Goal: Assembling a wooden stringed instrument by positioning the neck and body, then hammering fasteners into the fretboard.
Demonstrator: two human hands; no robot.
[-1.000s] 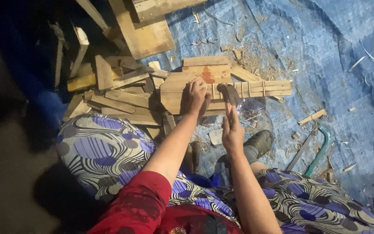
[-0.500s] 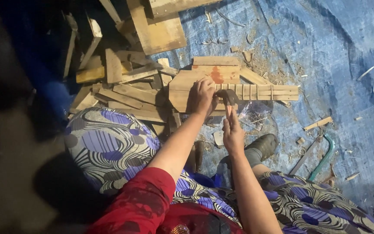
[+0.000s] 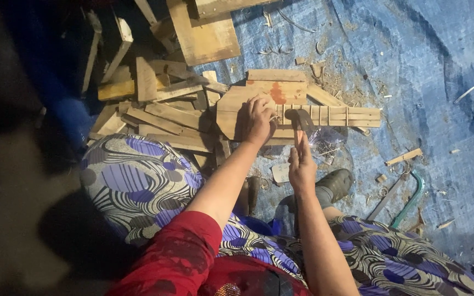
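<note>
Little has changed in the last second: my left hand point(image 3: 257, 118) still presses flat, fingers spread, on the wooden board point(image 3: 248, 104) at the frame's centre, pinning it on the blue tarp point(image 3: 412, 66). My right hand point(image 3: 302, 161) stays clenched around a dark-bladed tool point(image 3: 304, 119) resting on the board's notched strip point(image 3: 336, 115), just right of my left fingers.

**Count on the tarp**

I count two hands: left hand point(image 3: 257, 118), right hand point(image 3: 301, 161). One slatted wooden workpiece point(image 3: 325, 115), one large plywood board point(image 3: 204, 35), one hacksaw point(image 3: 407, 200), one shoe point(image 3: 336, 183). Loose wood scraps point(image 3: 154, 104): too many to count.
</note>
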